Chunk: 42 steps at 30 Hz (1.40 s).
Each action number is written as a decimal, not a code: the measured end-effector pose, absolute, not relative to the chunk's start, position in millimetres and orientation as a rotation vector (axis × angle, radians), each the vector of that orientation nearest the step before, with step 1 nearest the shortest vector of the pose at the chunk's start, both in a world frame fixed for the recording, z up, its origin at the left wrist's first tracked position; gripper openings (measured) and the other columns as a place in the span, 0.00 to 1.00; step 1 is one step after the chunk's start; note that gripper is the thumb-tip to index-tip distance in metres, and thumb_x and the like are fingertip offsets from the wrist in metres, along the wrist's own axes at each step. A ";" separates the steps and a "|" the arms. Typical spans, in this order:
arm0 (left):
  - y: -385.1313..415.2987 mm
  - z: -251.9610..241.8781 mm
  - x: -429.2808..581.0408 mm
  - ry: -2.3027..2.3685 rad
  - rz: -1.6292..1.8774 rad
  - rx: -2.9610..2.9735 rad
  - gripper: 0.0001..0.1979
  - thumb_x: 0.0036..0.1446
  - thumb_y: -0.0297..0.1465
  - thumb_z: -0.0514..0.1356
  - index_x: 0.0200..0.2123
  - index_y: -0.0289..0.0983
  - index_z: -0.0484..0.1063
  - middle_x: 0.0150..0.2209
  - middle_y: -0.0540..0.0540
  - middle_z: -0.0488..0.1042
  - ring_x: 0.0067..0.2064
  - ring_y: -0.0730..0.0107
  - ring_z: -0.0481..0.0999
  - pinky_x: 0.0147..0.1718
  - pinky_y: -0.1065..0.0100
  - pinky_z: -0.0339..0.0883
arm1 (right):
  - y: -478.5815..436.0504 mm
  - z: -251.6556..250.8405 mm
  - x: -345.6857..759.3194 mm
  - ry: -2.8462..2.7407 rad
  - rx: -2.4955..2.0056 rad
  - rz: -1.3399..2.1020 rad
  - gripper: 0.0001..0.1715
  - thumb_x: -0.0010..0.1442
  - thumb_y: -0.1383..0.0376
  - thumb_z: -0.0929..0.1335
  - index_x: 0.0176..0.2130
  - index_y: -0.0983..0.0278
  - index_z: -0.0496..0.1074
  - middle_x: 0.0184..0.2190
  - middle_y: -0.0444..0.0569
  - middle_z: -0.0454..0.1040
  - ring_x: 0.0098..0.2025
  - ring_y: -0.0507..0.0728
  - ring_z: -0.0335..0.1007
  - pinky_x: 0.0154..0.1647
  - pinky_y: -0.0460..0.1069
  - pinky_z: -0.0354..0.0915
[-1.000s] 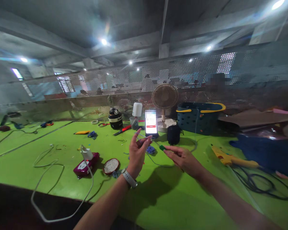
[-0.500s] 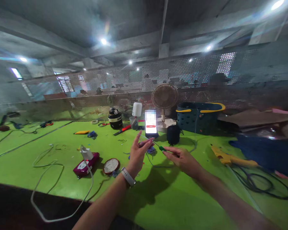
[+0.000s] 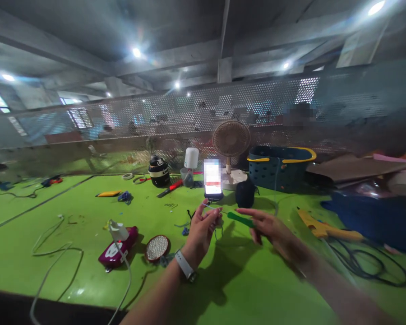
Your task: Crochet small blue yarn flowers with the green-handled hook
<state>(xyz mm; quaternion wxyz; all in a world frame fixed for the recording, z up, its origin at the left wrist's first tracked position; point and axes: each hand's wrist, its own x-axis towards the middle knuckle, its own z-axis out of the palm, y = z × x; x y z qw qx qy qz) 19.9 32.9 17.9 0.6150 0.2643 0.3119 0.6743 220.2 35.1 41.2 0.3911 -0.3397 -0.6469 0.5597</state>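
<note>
My left hand [image 3: 202,230], a white watch on its wrist, is raised over the green table [image 3: 71,253] with its fingertips pinched on a thin pale wire [image 3: 208,206]. Just to its right, my right hand [image 3: 274,230] holds a small green tool [image 3: 241,220] that points toward the left hand; the right hand is blurred by motion. A lit phone [image 3: 213,179] stands upright just behind both hands, with a black cylinder [image 3: 245,193] beside it.
On the left lie a magenta device [image 3: 119,243] with a white plug and cable, and a round LED disc [image 3: 157,248]. Behind stand a small fan [image 3: 231,140], a blue basket [image 3: 279,166] and a black jar [image 3: 158,171]. A yellow glue gun [image 3: 321,226] and black cables lie right.
Both hands have lifted slightly from the table. The blue wire bundle under them is no longer seen there. The right hand has swung its green tool and blurs. The camera shifted a little.
</note>
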 end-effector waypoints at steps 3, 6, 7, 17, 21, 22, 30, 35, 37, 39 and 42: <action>34.5 17.3 21.3 0.652 1.569 0.525 0.36 0.46 0.22 0.71 0.57 0.35 0.61 0.33 0.47 0.81 0.29 0.77 0.78 0.30 0.77 0.69 | 38.1 32.9 227.2 -1.553 -0.710 1.324 0.33 0.53 0.49 0.72 0.55 0.59 0.73 0.27 0.47 0.78 0.28 0.55 0.72 0.30 0.49 0.69; 29.9 16.9 25.6 0.636 1.536 0.542 0.40 0.44 0.25 0.73 0.59 0.35 0.60 0.32 0.48 0.81 0.29 0.76 0.78 0.31 0.76 0.69 | 36.9 21.9 223.9 -1.625 -0.838 1.090 0.25 0.55 0.58 0.74 0.52 0.55 0.75 0.38 0.49 0.80 0.39 0.57 0.76 0.38 0.50 0.72; 27.1 16.7 27.4 0.642 1.512 0.583 0.42 0.44 0.26 0.73 0.61 0.35 0.58 0.31 0.48 0.81 0.30 0.76 0.78 0.32 0.75 0.69 | 35.6 19.7 220.9 -1.679 -0.850 0.983 0.21 0.55 0.60 0.73 0.50 0.55 0.76 0.41 0.49 0.79 0.42 0.58 0.76 0.40 0.51 0.72; 14.9 10.4 33.9 0.765 1.452 0.952 0.51 0.49 0.30 0.71 0.69 0.41 0.43 0.31 0.50 0.79 0.35 0.70 0.78 0.40 0.67 0.69 | 39.2 10.8 205.3 -1.737 -0.796 0.629 0.09 0.57 0.62 0.73 0.40 0.56 0.79 0.37 0.47 0.78 0.41 0.57 0.76 0.42 0.51 0.72; 18.9 6.0 33.2 0.815 1.475 1.081 0.54 0.50 0.30 0.70 0.70 0.41 0.38 0.31 0.49 0.79 0.33 0.71 0.77 0.37 0.69 0.69 | 38.5 4.0 198.9 -1.716 -0.796 0.549 0.07 0.58 0.62 0.72 0.40 0.55 0.79 0.42 0.48 0.78 0.46 0.59 0.75 0.51 0.55 0.69; 19.4 5.2 32.7 0.826 1.471 1.091 0.55 0.50 0.30 0.70 0.70 0.42 0.36 0.31 0.49 0.79 0.33 0.71 0.77 0.36 0.69 0.69 | 37.4 3.5 197.7 -1.710 -0.801 0.567 0.08 0.59 0.62 0.72 0.41 0.55 0.78 0.44 0.48 0.78 0.48 0.59 0.74 0.53 0.56 0.68; 16.5 5.0 24.3 0.817 1.267 1.158 0.62 0.51 0.27 0.69 0.68 0.41 0.20 0.26 0.51 0.78 0.28 0.71 0.77 0.31 0.70 0.69 | 27.7 4.9 190.4 -1.600 -0.959 1.131 0.15 0.61 0.55 0.70 0.46 0.58 0.76 0.46 0.50 0.79 0.48 0.60 0.75 0.51 0.56 0.70; 15.1 6.3 21.7 0.985 1.279 1.400 0.51 0.52 0.25 0.67 0.70 0.40 0.38 0.28 0.48 0.78 0.28 0.71 0.75 0.32 0.70 0.68 | 27.7 7.0 187.0 -1.563 -0.991 1.201 0.13 0.58 0.54 0.71 0.40 0.58 0.78 0.43 0.48 0.80 0.47 0.60 0.75 0.53 0.58 0.69; 15.8 8.9 21.0 0.984 1.329 1.442 0.49 0.50 0.24 0.68 0.69 0.40 0.44 0.30 0.47 0.79 0.31 0.70 0.77 0.34 0.70 0.69 | 30.1 8.2 187.6 -1.544 -0.995 1.180 0.13 0.58 0.54 0.71 0.39 0.58 0.78 0.43 0.48 0.80 0.48 0.61 0.75 0.52 0.58 0.70; 16.9 13.3 20.4 0.907 1.333 1.404 0.50 0.47 0.24 0.70 0.68 0.41 0.48 0.36 0.44 0.80 0.37 0.65 0.79 0.41 0.65 0.70 | 32.4 10.4 189.1 -1.539 -0.988 1.121 0.12 0.58 0.54 0.71 0.38 0.58 0.79 0.43 0.50 0.79 0.48 0.62 0.75 0.52 0.59 0.70; 18.5 19.9 20.5 0.830 1.343 1.198 0.40 0.48 0.26 0.70 0.64 0.39 0.60 0.41 0.41 0.80 0.44 0.62 0.79 0.47 0.62 0.68 | 32.4 16.4 191.3 -1.550 -0.962 1.056 0.13 0.59 0.54 0.70 0.37 0.59 0.79 0.42 0.52 0.79 0.47 0.61 0.76 0.52 0.58 0.71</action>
